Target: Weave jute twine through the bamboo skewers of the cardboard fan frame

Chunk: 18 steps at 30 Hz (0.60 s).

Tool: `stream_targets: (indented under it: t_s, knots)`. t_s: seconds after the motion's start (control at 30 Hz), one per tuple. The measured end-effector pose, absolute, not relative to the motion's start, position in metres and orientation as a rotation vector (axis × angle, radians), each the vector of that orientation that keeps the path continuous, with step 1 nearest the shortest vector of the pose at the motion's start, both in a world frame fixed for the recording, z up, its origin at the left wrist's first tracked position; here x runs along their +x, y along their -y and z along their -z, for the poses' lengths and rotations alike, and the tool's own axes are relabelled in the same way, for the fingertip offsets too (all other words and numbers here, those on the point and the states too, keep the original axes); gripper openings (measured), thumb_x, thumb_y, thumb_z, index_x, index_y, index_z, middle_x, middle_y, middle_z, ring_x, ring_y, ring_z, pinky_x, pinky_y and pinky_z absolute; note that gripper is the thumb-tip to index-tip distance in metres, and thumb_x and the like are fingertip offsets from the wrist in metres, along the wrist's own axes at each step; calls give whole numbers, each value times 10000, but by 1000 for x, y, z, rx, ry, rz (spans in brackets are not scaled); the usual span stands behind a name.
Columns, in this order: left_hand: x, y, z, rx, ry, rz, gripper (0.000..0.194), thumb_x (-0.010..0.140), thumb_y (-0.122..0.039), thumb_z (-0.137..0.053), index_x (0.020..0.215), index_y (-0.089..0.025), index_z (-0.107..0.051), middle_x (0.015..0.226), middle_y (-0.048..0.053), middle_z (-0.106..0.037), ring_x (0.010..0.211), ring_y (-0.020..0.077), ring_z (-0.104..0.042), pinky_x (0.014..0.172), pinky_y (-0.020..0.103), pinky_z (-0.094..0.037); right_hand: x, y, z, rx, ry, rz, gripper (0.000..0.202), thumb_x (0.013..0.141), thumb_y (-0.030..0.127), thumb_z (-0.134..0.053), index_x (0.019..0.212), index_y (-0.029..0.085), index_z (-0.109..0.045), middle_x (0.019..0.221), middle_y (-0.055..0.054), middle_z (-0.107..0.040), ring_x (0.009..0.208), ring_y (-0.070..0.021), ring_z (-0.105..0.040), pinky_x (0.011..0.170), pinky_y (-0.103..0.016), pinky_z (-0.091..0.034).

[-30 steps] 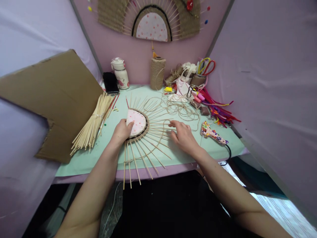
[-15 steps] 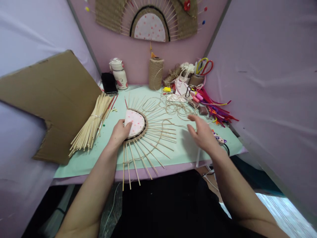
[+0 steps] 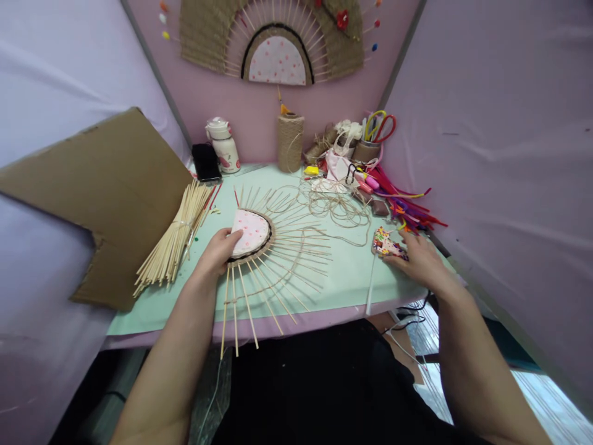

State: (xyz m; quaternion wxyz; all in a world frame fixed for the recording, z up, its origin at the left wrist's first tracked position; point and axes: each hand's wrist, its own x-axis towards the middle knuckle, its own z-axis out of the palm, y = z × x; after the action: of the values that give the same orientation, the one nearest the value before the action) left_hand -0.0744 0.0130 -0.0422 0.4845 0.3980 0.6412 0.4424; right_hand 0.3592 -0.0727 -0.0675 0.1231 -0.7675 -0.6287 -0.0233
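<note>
My left hand [image 3: 222, 248] grips the flat left edge of a half-round fan piece [image 3: 252, 232], thumb on its pink dotted cloth. Thin sticks [image 3: 273, 285] spread out from its curved rim, with a twine strand woven across them. At the right of the table my right hand [image 3: 412, 250] reaches over a colourful patterned glue gun [image 3: 388, 244], thumb and fingers on either side of its rear part. Whether the fingers press on it is not clear. A white glue stick [image 3: 371, 287] extends from the gun toward the table's front edge.
A bundle of sticks [image 3: 173, 241] and brown cardboard [image 3: 106, 198] are at the left. Loose twine [image 3: 340, 207] lies behind the fan. Along the back stand a bottle [image 3: 225, 148], a twine spool [image 3: 290, 143] and a scissors holder [image 3: 367, 150]. Pipe cleaners [image 3: 405, 201] lie at the right.
My right hand has moved right, from beside the twine to the patterned glue gun. My left hand still holds the fan piece. The view has shifted slightly.
</note>
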Motion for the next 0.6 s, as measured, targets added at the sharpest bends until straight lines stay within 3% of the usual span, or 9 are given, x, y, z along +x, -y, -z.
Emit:
stream_targets:
  t_s: [0.2,0.37,0.47,0.6]
  knots:
    - [-74,-8,34,847,-1361,-1179,100,739,-210,-660,800,-135,-636,696,37,-690,575,125,-622,523,204,-478,315,84,28,-1695,1620,-43,424,807,441,-621,1137,176,-624,1016,-115,-667,886,-247,-622,831,-400,-473]
    - [-75,-4,30,857,-1235,-1225,246,663,-295,-757,824,-146,-646,777,32,-706,640,130,-649,569,206,-495,245,83,17,-1420,1506,-458,207,822,385,-618,831,198,-706,837,-56,-716,791,-202,-642,744,-337,-490]
    - [-75,-3,29,871,-1195,-1188,302,639,-319,-779,850,-143,-653,794,32,-713,654,132,-654,565,202,-494,199,77,20,-1287,1479,-631,197,815,370,-634,799,196,-726,822,-57,-728,772,-193,-646,727,-326,-488]
    - [-73,0,25,879,-1169,-1158,216,697,-263,-726,858,-135,-658,823,49,-729,664,136,-662,579,209,-511,167,73,18,-1211,1390,-649,177,812,353,-647,821,206,-744,861,-67,-738,821,-201,-653,734,-322,-493]
